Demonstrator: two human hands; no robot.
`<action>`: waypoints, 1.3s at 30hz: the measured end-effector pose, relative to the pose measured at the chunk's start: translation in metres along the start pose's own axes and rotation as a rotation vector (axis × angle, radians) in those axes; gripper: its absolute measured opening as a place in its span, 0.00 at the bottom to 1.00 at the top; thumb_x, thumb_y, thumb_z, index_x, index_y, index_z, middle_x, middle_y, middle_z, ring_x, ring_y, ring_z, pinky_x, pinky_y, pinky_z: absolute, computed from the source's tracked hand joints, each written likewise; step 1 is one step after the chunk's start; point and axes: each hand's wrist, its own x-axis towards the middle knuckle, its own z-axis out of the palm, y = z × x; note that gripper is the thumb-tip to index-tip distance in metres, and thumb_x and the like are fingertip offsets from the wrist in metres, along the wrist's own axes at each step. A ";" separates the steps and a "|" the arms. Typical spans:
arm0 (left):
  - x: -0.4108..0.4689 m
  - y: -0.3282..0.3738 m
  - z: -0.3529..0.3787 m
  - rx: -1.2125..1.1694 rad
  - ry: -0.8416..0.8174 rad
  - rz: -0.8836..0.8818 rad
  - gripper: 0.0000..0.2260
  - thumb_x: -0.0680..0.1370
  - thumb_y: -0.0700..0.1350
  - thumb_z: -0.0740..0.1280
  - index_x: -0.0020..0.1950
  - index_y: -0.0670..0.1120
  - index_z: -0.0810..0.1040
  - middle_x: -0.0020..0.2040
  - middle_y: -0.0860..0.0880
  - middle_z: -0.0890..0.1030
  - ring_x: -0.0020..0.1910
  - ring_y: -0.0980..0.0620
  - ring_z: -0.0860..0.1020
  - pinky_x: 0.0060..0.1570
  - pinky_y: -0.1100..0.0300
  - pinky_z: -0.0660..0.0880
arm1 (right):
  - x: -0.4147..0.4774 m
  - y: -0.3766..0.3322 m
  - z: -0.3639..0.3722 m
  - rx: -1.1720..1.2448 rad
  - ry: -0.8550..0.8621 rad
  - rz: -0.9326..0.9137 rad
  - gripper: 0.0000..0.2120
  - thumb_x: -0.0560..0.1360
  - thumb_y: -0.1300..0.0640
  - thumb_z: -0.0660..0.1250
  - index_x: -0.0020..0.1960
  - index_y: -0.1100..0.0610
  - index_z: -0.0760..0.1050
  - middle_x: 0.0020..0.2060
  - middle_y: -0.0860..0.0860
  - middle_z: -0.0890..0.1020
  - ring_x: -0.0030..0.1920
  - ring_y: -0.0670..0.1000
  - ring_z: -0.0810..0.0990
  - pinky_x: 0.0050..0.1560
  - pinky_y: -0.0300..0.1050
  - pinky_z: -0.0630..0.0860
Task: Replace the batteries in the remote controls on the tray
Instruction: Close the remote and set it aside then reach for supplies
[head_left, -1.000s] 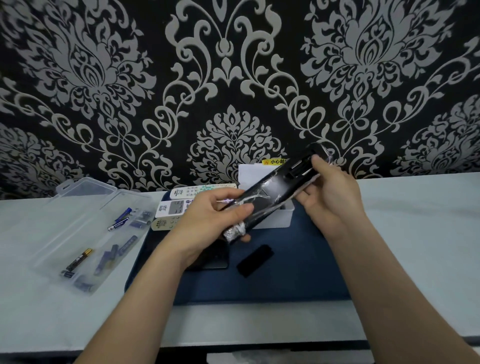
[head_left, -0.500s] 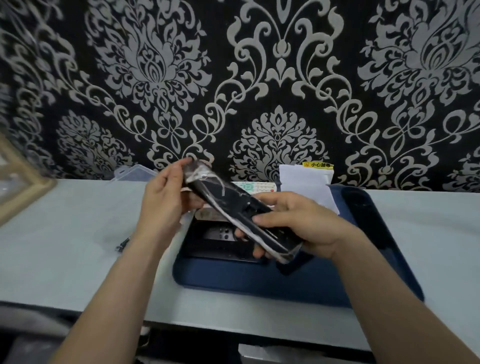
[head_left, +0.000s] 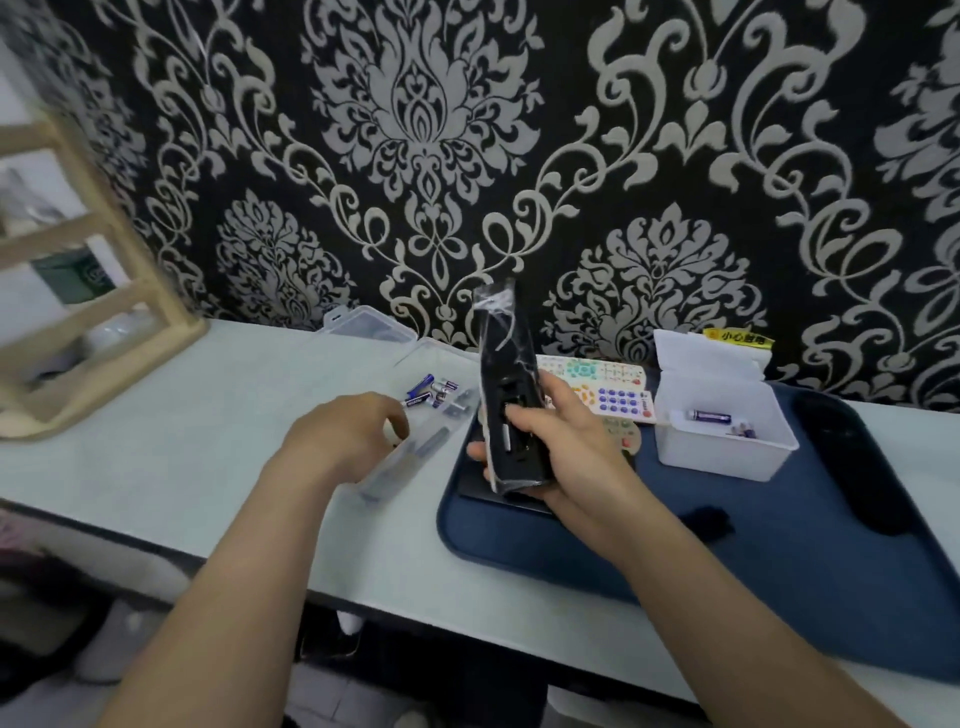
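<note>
Black remote (head_left: 506, 364), film-wrapped, held upright over the near-left part of the navy tray (head_left: 779, 561): which step is shown? — student

Refilling, by judgement. The right hand (head_left: 566, 457) curls round the body, with the open back compartment facing the viewer. The left hand (head_left: 343, 436) reaches into the clear box (head_left: 387, 475) on the tabletop (head_left: 208, 467) just beside the tray, fingers bent down. Whether it pinches a cell cannot be told. — tutor

And next? — student

Probably lifting one fresh cell and seating it by polarity. — tutor

The containers? — student

Clear box: loose batteries (head_left: 423, 389), blue and purple. Farther back on the tray, white box (head_left: 717, 452): one purple battery (head_left: 709, 415) and small unclear bits. Light remotes (head_left: 618, 397) lie beside it, nearer the wall. — tutor
</note>
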 end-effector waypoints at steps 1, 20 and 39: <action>0.001 0.000 0.000 0.005 -0.020 0.002 0.06 0.74 0.50 0.66 0.47 0.62 0.75 0.48 0.55 0.79 0.48 0.50 0.77 0.47 0.58 0.75 | 0.001 0.003 0.001 -0.012 -0.010 0.000 0.18 0.81 0.64 0.61 0.66 0.47 0.72 0.55 0.55 0.84 0.50 0.60 0.85 0.46 0.55 0.81; -0.006 -0.002 -0.005 -0.416 0.197 0.018 0.07 0.73 0.44 0.71 0.49 0.53 0.82 0.39 0.50 0.84 0.40 0.50 0.82 0.48 0.56 0.78 | 0.001 -0.003 -0.009 -0.161 0.054 -0.062 0.13 0.81 0.64 0.62 0.54 0.48 0.78 0.51 0.54 0.86 0.50 0.55 0.85 0.51 0.49 0.81; -0.006 0.008 -0.004 0.059 0.186 -0.110 0.10 0.70 0.41 0.66 0.50 0.50 0.80 0.49 0.47 0.80 0.44 0.45 0.76 0.41 0.59 0.73 | 0.008 0.012 -0.010 -0.625 0.229 -0.217 0.13 0.77 0.61 0.64 0.51 0.41 0.75 0.48 0.47 0.84 0.50 0.49 0.81 0.50 0.41 0.76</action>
